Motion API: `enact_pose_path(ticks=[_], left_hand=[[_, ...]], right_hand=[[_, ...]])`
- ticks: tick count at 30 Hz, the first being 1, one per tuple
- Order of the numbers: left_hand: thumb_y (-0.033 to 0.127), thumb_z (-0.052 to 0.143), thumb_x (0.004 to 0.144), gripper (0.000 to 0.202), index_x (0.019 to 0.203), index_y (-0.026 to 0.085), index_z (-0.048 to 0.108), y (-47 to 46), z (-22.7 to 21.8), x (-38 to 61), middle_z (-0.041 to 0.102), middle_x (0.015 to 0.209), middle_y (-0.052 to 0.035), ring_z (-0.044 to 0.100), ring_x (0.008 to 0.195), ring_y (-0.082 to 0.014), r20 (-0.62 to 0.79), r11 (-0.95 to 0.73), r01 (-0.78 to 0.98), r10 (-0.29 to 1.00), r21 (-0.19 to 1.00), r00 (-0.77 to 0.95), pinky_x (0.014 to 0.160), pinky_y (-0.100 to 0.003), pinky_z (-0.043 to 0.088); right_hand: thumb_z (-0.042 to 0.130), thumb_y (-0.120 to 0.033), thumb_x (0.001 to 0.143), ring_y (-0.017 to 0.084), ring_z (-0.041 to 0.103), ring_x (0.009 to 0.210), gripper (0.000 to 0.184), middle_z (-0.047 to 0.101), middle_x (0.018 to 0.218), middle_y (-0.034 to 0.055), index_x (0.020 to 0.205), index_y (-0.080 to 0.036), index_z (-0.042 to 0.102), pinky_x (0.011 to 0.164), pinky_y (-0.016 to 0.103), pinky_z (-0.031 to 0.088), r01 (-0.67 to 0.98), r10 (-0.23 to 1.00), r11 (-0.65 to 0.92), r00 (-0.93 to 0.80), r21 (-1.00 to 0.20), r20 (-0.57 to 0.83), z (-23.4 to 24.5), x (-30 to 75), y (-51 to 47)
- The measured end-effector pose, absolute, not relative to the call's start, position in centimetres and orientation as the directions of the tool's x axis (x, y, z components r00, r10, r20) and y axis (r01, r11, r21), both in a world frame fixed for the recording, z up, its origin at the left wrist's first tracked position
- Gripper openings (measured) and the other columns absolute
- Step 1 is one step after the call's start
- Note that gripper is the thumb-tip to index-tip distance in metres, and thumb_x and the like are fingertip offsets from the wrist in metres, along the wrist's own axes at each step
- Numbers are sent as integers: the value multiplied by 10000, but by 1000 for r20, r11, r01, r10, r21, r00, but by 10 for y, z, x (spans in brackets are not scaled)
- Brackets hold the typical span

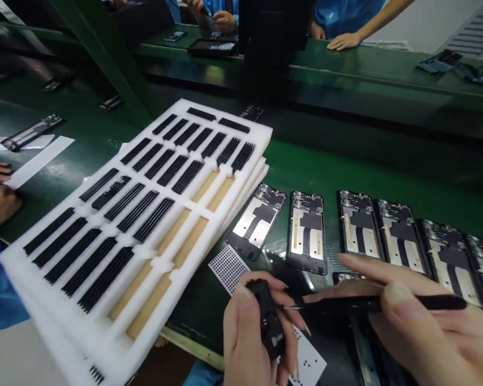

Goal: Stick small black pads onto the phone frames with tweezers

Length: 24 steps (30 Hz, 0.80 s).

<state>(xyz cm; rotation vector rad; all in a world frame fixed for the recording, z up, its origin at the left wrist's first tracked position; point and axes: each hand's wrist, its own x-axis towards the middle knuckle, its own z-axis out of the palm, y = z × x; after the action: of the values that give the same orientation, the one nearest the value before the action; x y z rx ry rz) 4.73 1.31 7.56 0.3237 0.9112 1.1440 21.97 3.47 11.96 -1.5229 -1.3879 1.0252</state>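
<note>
My left hand (243, 332) is closed around a small black plastic phone part (269, 321), tilted between thumb and fingers. In my right hand (422, 327) is a pair of black tweezers (342, 305), held like a pen. Their thin metal tip points left and reaches the part's right edge; whether it grips anything is too small to tell. Under my left hand lies a white sheet with black dots (309, 359), partly hidden. Beyond my hands, opened phone bodies lie on the green bench, among them a tilted one (257, 220) and a straighter one (307, 230).
A stacked white foam tray (116, 356) on the left holds rows of black parts in slots. More phone bodies (360, 225) line the right. A co-worker's hand (0, 203) rests at far left. Other people's hands (344, 41) are across the bench, behind a dark upright (271, 32).
</note>
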Motion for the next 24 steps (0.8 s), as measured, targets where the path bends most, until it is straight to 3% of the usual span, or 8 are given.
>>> enact_pose_path(ticks=[3,6,10,18,24], left_hand=[[595,406,1007,438,949,195,577,14,77,57,682,683,-11,492,365,-47,-403,377,-742,902,554,158,345,-108,354],[583,424,1006,427,954,194,593,15,74,59,675,683,-7,528,409,-59,-374,356,-764,913,538,163,362,-112,395],[579,423,1009,425,962,190,586,14,74,58,669,690,-4,526,416,-55,-392,371,-750,906,548,161,364,-103,386],[597,441,997,435,972,186,584,14,76,57,664,719,-10,516,432,-57,-378,374,-719,911,586,165,369,-115,356],[429,626,931,261,984,173,634,14,77,55,691,781,-53,537,485,-72,-381,391,-740,904,547,196,403,-131,333]], right_hand=[[560,-465,998,209,789,884,287,761,1166,-22,1165,-363,770,715,182,656,286,991,-100,113,-953,-70,120,206,32],[592,-423,989,207,773,944,276,723,1236,-22,1186,-344,769,720,128,633,388,1000,13,17,-922,21,115,209,36],[565,-356,1016,196,774,952,275,736,1216,-35,1218,-345,750,827,167,629,445,993,109,-19,-889,113,110,218,37],[565,-329,1003,249,783,918,308,753,1185,-41,1254,-404,726,775,264,676,509,981,192,-101,-839,163,106,224,38],[568,-401,995,261,780,925,285,784,1103,-13,1214,-389,750,842,318,666,492,989,136,-9,-860,151,110,211,30]])
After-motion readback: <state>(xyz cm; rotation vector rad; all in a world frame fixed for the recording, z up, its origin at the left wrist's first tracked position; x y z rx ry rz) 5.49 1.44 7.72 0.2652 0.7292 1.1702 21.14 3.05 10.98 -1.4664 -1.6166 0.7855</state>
